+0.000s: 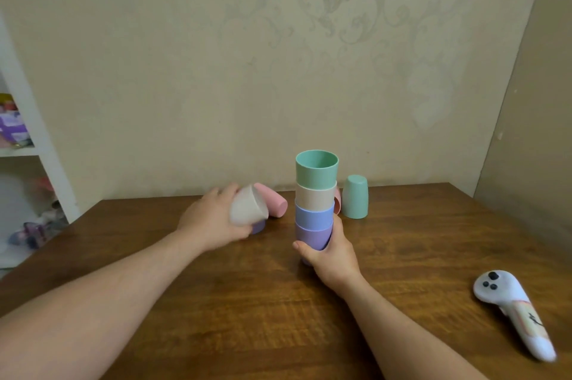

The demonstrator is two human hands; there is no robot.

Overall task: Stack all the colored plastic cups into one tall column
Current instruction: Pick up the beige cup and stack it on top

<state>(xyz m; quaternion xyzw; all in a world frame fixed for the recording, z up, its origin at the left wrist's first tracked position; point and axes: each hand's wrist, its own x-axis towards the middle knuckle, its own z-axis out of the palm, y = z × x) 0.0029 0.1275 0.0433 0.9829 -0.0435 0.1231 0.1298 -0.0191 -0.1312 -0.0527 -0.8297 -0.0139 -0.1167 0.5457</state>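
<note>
Right hand [332, 251] clamps a column of four smooth tapered cups [315, 198] on the grained wooden surface [247, 302]; left hand [213, 220] grips a tilted, blurred beige cup [247, 209]

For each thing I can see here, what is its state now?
Cup stack: four nested, upright, open end up.
Right hand: grips stack's bottom.
Left hand: holds beige cup, tilted.
Pink cup: on its side.
Green cup: upside down, alone.
White controller: lying on table.
</note>
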